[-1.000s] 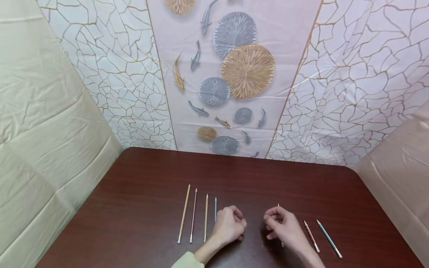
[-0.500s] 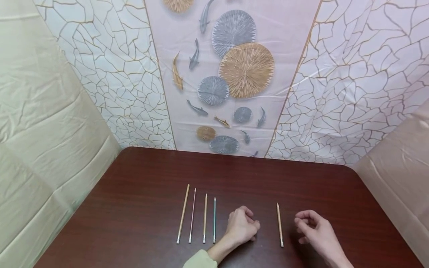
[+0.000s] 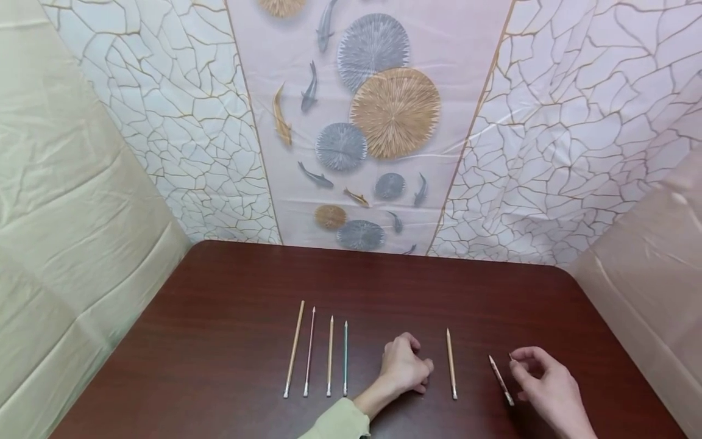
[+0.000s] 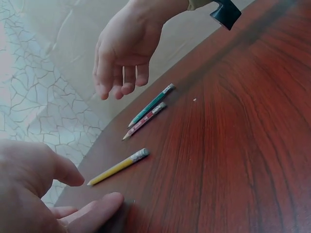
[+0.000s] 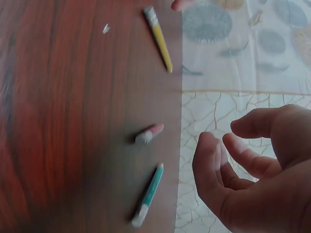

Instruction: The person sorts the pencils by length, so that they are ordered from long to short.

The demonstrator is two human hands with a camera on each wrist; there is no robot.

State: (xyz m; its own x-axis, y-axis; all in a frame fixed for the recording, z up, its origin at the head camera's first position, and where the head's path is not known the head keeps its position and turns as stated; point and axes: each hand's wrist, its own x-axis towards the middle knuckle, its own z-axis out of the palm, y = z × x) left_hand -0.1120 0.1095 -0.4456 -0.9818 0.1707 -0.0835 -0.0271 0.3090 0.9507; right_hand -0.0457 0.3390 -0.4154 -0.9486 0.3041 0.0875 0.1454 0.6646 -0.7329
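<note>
Left hand (image 3: 406,364) is positioned beside a yellow pencil (image 3: 451,366), thumb and fingers parted. Right hand (image 3: 549,385) is positioned near red pencil (image 3: 500,379) and green pencil (image 5: 148,194), fingers loosely curved, thumb apart.

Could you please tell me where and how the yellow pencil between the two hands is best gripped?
Probably at mid-shaft, pinched across its long sides from above: the yellow pencil is thin, straight and lies flat. The left hand, beside it, looks better placed.
</note>
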